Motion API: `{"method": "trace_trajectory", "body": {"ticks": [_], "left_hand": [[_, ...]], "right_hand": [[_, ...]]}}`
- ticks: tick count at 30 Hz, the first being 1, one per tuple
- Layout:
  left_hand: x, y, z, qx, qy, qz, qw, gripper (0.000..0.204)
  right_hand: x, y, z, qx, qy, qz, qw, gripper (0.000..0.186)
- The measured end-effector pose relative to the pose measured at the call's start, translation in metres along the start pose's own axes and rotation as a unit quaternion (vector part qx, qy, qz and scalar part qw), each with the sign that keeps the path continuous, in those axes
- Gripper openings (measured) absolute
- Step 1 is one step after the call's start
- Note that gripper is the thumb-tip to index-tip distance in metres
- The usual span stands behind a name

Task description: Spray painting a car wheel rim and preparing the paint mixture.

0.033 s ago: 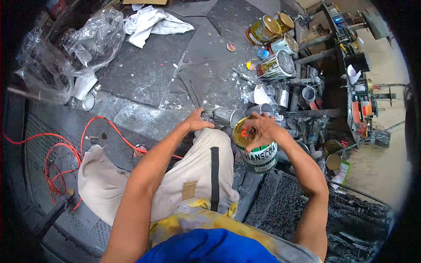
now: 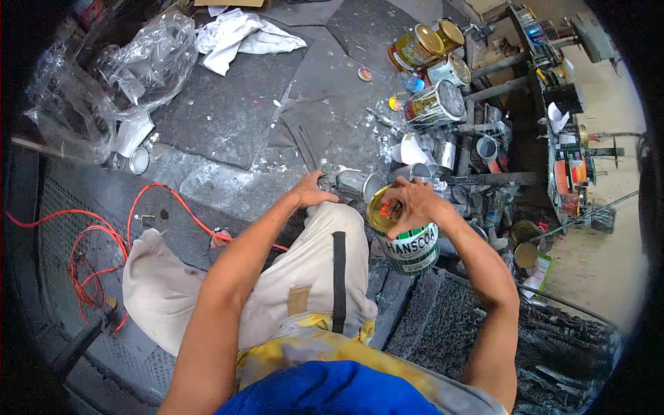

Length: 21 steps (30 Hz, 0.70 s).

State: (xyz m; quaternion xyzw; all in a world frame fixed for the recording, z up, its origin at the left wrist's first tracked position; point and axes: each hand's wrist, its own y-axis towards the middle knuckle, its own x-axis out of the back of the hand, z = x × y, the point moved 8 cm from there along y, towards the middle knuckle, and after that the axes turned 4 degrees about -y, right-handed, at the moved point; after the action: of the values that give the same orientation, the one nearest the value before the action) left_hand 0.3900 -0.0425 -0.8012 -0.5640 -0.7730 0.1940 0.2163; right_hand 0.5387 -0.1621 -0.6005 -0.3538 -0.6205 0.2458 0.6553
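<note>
Right of the frame's centre, we are watching a right hand (image 2: 420, 206) arching over the gold-coloured top (image 2: 377, 216) of a green-and-white can (image 2: 409, 253). Its thumb and fingers are standing apart across that top, probably for a wide, steady hold, though we cannot tell whether they are pressing or merely resting. A red-and-dark patch (image 2: 392, 207) is showing beneath the palm; we are not making out whether it is a loose thing or part of the top. The can is presenting its top toward the upper left and its banded side toward the bottom, so we are judging it tilted, without certainty.

Near the centre, a left hand (image 2: 312, 190) is lying at the knee of pale trousers (image 2: 290, 259), perhaps for support. Its fingertips are partly hidden beside small containers, and we cannot tell whether they are closing on anything. Just beyond, a grey cup (image 2: 357, 182) is lying on its side.

Toward the upper right, paint-streaked tins (image 2: 425, 105) are crowding the shelf's foot, likely within easy reach. A red hose (image 2: 181, 199) is snaking across the left, while clear plastic sheeting (image 2: 152, 59) and a white cloth (image 2: 252, 40) are lying crumpled at upper left, apparently pushed aside.
</note>
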Motion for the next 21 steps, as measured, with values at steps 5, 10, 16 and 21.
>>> {"method": "trace_trajectory", "body": {"ticks": [5,10,16,21], "left_hand": [[0.0,0.012,0.031,0.0,0.027,-0.031,0.999,0.118],[-0.005,0.01,0.026,0.01,-0.002,-0.009,1.0,0.12],[0.0,0.007,0.018,0.011,-0.007,0.001,1.0,0.121],[-0.005,0.018,0.023,-0.006,-0.044,0.0,0.999,0.118]], "right_hand": [[0.009,0.013,0.013,0.007,-0.026,0.045,0.999,0.095],[0.004,0.011,0.012,0.0,0.008,0.089,0.996,0.094],[-0.01,-0.002,-0.004,0.022,0.046,0.032,0.998,0.103],[-0.021,-0.03,-0.02,0.004,0.105,-0.171,0.98,0.089]]}}
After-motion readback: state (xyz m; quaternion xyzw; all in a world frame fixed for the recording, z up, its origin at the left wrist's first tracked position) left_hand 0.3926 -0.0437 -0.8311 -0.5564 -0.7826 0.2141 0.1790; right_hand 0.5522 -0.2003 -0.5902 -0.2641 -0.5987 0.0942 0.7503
